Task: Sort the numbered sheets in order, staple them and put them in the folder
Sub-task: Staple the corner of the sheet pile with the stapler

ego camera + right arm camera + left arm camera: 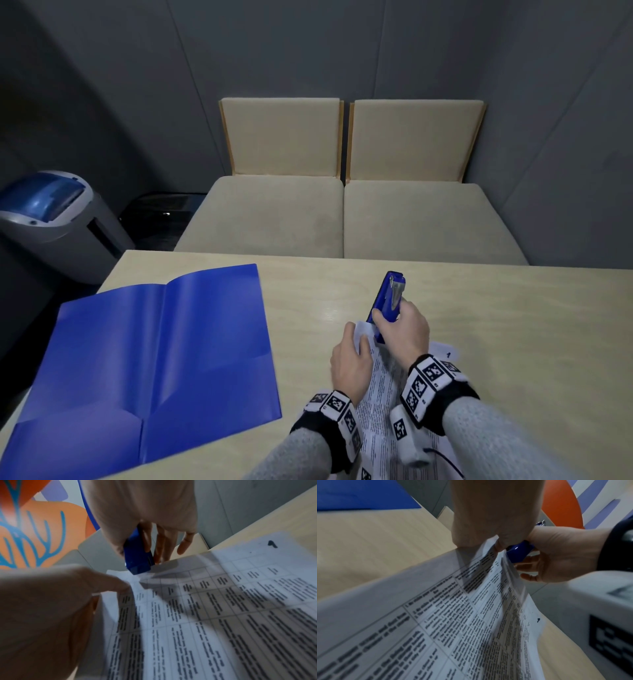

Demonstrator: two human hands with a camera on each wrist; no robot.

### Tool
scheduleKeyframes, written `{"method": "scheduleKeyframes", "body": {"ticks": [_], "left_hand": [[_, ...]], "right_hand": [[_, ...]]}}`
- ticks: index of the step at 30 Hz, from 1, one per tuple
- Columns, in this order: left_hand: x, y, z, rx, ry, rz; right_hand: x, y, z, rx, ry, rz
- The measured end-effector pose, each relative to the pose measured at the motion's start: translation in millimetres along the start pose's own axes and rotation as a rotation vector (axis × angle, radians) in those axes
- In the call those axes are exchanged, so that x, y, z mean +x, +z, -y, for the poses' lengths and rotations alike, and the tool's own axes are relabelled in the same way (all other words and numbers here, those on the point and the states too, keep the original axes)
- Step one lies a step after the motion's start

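— What did the fingers hold?
— The right hand (404, 329) gripped a glossy blue plastic stapler (388, 301); the left hand (351, 359) pinched the printed paper sheets' (383, 387) corner.
— And beyond?
— A smooth blue folder (147, 359) lay open on the pale wood-grain table (513, 325), left of the sheets.

Printed table text on the white paper sheets (447, 622) is blurred; no text or number is legible.

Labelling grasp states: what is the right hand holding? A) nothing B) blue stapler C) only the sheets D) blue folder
B: the right hand grips the blue plastic stapler at the corner of the white printed sheets, which the left hand holds; the open blue folder lies untouched.
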State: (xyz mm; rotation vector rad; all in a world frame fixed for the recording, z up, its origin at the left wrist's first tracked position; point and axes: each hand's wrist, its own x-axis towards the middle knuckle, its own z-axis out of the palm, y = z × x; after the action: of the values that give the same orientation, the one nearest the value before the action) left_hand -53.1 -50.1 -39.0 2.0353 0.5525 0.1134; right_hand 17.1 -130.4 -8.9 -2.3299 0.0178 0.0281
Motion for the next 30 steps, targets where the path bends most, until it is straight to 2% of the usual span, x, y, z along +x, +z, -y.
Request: {"method": "scheduleKeyframes", "body": {"ticks": [7,14,19,25,30], "left_hand": [[5,-2,-5,-0.004,-0.006,0.027],[9,3,1,-0.088,-0.037,-0.021],[15,-1,10,-0.197,-0.077,-0.024],[18,0,17,-0.252,-0.148,0.001],[25,1,21,-0.295,-0.247,0.035]], "right_hand": [[8,3,-1,-0.041,0.030,0.111],[17,13,7,0.125,0.231,0.122],[19,29,10,0.060,0.254,0.264],[21,39,2,0.012,0.230,0.207],[24,49,-3,0.074,0.286,0.211]]}}
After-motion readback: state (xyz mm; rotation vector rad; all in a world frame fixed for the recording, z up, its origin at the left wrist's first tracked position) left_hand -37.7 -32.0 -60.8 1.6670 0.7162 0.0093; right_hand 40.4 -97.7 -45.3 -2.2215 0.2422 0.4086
